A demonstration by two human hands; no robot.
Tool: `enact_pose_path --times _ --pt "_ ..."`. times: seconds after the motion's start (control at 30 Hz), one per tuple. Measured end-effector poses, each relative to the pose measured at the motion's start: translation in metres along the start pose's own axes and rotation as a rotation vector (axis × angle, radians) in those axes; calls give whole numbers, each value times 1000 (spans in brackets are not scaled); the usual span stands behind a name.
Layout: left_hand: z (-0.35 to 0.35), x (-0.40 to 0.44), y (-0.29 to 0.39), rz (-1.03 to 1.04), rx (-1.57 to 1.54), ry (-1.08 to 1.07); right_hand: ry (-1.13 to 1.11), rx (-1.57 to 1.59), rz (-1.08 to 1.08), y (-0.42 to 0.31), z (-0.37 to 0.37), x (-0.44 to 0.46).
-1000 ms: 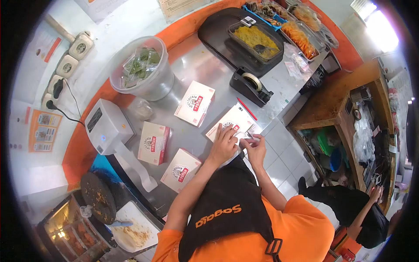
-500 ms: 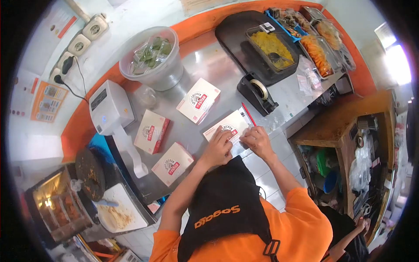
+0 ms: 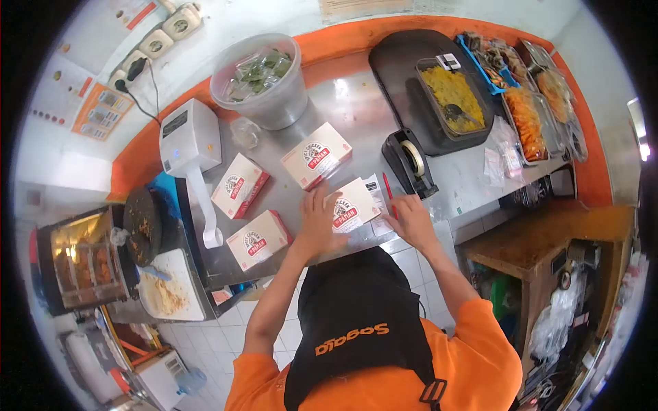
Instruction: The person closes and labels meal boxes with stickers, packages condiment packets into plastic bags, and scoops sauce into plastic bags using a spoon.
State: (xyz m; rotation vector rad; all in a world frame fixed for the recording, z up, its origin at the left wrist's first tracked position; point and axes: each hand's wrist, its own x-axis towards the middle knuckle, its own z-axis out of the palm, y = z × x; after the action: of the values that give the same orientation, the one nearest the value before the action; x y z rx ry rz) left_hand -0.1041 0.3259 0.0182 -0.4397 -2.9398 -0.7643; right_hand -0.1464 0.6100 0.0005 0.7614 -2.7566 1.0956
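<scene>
While the steel counter [image 3: 346, 96] shines between white wall [image 3: 274, 20] and pale floor tiles [image 3: 205, 342], the printed box [image 3: 354, 202] lies near its front edge between my spread left hand [image 3: 317, 222] and curled right hand [image 3: 412, 219], whose pinch I cannot tell, lettering upright to me, long axis rising rightward.

Boxes [image 3: 358, 201]: "CHICKEN", "PAMAN". Apron [image 3: 363, 301]: orange word starting "S", rest unclear.

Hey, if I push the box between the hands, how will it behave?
The box probably slides rather than tips, since it looks wider than tall and the metal counter looks smooth. Its flat panels and crisp edges suggest fairly stiff card.
</scene>
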Motion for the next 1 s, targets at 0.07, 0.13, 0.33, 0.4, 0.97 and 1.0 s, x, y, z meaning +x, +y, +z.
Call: enact_pose_path --times 0.07,0.13,0.33,0.4,0.97,1.0 --pt "4 5 -1 -109 125 -14 -173 0 230 14 6 -7" --pt "12 3 -1 -247 94 -109 -248 -160 338 8 20 -7" --pt "-14 -5 -8 -248 -85 25 -228 -106 407 12 49 -8" --pt "-42 6 -5 -222 -115 84 -221 -27 407 20 52 0" --pt "-112 -80 -71 -640 -98 474 -174 476 323 -20 45 247" --pt "-102 -97 -79 -709 -199 538 -297 456 340 -29 45 257"
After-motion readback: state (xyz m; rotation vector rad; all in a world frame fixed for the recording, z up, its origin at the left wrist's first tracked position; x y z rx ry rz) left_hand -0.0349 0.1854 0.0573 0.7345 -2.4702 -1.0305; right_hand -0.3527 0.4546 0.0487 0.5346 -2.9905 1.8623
